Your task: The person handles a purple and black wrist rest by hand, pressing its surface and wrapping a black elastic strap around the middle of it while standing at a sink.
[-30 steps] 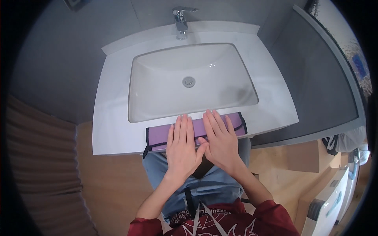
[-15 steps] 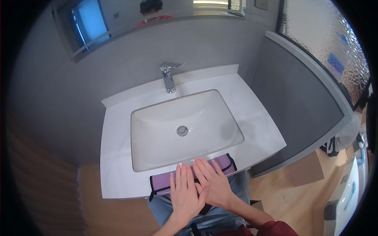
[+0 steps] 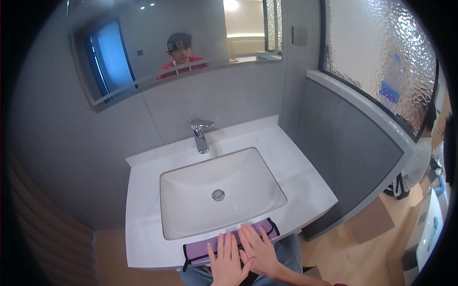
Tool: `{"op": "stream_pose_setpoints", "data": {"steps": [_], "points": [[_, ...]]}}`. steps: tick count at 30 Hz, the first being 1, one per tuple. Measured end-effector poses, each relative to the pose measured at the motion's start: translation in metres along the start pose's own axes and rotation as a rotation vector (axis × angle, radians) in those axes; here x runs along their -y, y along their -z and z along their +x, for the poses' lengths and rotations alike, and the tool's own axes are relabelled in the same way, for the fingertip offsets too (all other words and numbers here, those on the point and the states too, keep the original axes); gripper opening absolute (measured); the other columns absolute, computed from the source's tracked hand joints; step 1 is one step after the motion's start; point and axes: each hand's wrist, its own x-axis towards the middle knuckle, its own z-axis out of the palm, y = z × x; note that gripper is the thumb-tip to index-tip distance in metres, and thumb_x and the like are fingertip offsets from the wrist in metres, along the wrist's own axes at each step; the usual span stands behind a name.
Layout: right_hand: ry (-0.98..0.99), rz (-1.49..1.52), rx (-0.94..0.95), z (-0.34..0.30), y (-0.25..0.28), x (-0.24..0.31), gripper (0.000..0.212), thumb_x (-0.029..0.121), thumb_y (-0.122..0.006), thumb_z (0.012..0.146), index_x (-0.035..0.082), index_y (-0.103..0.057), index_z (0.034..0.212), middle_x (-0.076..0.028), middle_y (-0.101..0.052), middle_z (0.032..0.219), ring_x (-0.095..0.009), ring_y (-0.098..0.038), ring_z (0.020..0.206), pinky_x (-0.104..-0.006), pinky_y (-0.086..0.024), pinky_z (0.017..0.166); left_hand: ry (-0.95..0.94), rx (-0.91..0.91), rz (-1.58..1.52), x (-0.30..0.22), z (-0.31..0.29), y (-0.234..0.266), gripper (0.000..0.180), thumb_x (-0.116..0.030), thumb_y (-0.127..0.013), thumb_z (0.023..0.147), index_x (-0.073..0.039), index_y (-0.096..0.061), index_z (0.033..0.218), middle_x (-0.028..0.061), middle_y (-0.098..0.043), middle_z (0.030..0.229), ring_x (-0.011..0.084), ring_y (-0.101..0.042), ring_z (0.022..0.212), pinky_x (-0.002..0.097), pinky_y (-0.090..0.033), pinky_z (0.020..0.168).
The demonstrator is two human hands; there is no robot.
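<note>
A purple fabric pouch (image 3: 202,250) with black edging, long and folded flat, lies along the front rim of the white washbasin counter (image 3: 148,255). My left hand (image 3: 226,261) rests flat on its middle, fingers stretched out and pointing away from me. Beside it my right hand (image 3: 258,252) also lies flat on the pouch, fingers extended, the two thumbs close together. Just beyond my fingertips is the rectangular white sink (image 3: 248,214) with a round metal drain (image 3: 218,195). What the pouch contains, if anything, is hidden.
A chrome faucet (image 3: 201,138) stands behind the sink, under a wall mirror (image 3: 143,57) showing a person's reflection. To the right is a grey partition (image 3: 343,128) topped by textured glass, with a blurred bottle behind it. A cardboard box (image 3: 369,221) stands on the wooden floor.
My view has tilted up, so the counter and hands sit lower and more of the mirror shows. Both hands stay flat on the pouch.
</note>
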Motion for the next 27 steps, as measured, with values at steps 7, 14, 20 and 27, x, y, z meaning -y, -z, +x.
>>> {"op": "stream_pose_setpoints", "data": {"steps": [7,14,20,27], "points": [[-0.014,-0.107,-0.016,-0.014,-0.006,-0.012,0.061,0.035,-0.059,0.098,0.001,-0.055,0.148,-0.016,-0.051,0.158,-0.027,-0.043,0.151,-0.0541,-0.029,0.123,0.128,0.065,-0.25,-0.013,-0.022,-0.039,0.076,-0.044,-0.054,0.1,0.005,-0.042,0.156,0.0271,-0.032,0.167,0.0458,-0.023,0.158,0.0758,-0.007,0.12],[-0.168,-0.112,-0.071,-0.028,0.007,-0.044,0.07,0.03,-0.062,0.091,-0.001,-0.048,0.152,-0.018,-0.047,0.161,-0.034,-0.043,0.151,-0.0735,-0.018,0.121,0.298,0.062,-0.121,0.0,-0.04,-0.015,0.082,-0.048,-0.061,0.096,-0.005,-0.039,0.162,0.0221,-0.032,0.169,0.0486,-0.023,0.156,0.0792,-0.006,0.118],[-0.081,-0.124,-0.022,-0.037,0.022,-0.068,0.071,0.042,-0.062,0.095,0.0,-0.05,0.151,-0.015,-0.044,0.164,-0.034,-0.041,0.152,-0.073,-0.017,0.121,0.321,0.131,-0.031,0.016,-0.048,-0.009,0.078,-0.046,-0.058,0.098,0.003,-0.042,0.157,0.028,-0.035,0.165,0.0483,-0.025,0.156,0.0769,-0.008,0.119],[-0.106,-0.247,0.013,-0.022,0.049,-0.053,0.079,0.048,-0.064,0.096,0.0,-0.046,0.155,-0.012,-0.041,0.166,-0.03,-0.037,0.154,-0.0755,-0.015,0.12,0.318,0.17,0.039,0.011,-0.058,-0.014,0.08,-0.044,-0.065,0.095,-0.001,-0.042,0.158,0.0262,-0.031,0.167,0.0477,-0.024,0.156,0.0786,-0.01,0.117]]}}
